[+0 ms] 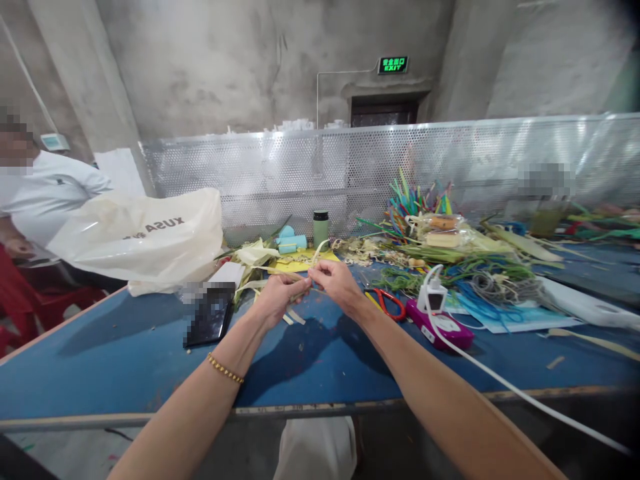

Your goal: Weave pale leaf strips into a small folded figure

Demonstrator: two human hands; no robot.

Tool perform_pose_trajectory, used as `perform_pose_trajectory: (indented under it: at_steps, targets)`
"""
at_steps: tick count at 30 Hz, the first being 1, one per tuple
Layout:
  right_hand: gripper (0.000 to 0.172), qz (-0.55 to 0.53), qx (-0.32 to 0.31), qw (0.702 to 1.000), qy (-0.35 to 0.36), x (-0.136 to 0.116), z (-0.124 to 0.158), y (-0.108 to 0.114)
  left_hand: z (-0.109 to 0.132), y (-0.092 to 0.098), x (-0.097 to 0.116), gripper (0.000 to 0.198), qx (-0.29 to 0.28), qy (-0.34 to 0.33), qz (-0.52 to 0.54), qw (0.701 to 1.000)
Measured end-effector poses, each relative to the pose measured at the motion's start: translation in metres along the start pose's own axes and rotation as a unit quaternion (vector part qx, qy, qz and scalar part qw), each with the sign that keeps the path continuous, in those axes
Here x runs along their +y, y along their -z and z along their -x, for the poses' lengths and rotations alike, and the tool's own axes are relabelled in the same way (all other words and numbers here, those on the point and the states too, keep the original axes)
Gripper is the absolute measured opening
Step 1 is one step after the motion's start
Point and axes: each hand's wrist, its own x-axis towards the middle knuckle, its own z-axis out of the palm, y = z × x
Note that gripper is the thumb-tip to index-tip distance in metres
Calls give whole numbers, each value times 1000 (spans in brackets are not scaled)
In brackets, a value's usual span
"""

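strip: a narrow pale leaf strip (317, 255), dry-looking and straw-coloured, held just above the blue table (125, 353) in front of the yellow sheet (300, 261); one end curls up above the fingers.
left hand: left hand (280, 293), a gold bracelet (225, 368) on its wrist, fingers pinched shut on the strip.
right hand: right hand (336, 283), thumb and fingertips closed on the same strip, close beside the left hand and almost touching it.
weight: probably next to nothing; a light pinch should carry it.
stiffness: it looks bendy along its length, since the free end arcs, yet likely springy and quick to crease or split along the grain if folded hard.
surface: seems smooth and dry, so it may slide between the fingers unless pinched flat across its width.
where to hold: best taken flat between thumb and forefinger, near the spot being worked, with the hands close together as they are here.
near the hands: loose strip offcuts on the table under them; red-handled scissors (387, 303) just to the right; a black phone (210, 320) to the left.
further off: a magenta device (440, 327) with a white charger (433, 293) and white cable (500, 380), a green bottle (321, 229), a bundle of coloured strips (415, 200), a plastic bag (145, 240).
other person: a co-worker in white (45, 193) at the far left, well apart from the strip.
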Motion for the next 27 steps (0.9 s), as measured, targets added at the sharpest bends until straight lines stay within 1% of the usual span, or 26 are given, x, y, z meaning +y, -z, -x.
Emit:
perform_pose_trajectory:
  at_steps: [1,3,4,6,7,9,11,13,16,27]
  targets:
    - [29,-1,-5,1000,-9,1,-1,0,-1,0,0,31,9,6,18,1000]
    - [32,5,-38,999,-26,3,-1,0,-2,2,1,34,34,11,46,998]
    - [34,13,-60,998,-24,4,-1,0,-3,3,1,34,47,13,57,997]
    - [32,39,-85,996,7,5,1,1,-4,7,1,35,61,18,81,995]
    - [30,54,-85,994,31,4,1,1,-4,8,1,35,58,22,87,994]
    - [26,83,-65,992,69,4,2,3,-4,11,1,33,37,22,77,996]
    - [23,113,-64,987,92,2,2,6,-4,13,0,29,25,10,33,999]
    - [20,136,-73,982,108,0,2,9,-4,14,-1,27,35,-2,-13,999]
    - [21,146,-81,979,119,-1,1,11,-5,15,-3,27,54,-2,-37,998]
    - [22,147,-82,978,124,2,-1,10,-8,18,-5,28,59,-14,-32,998]
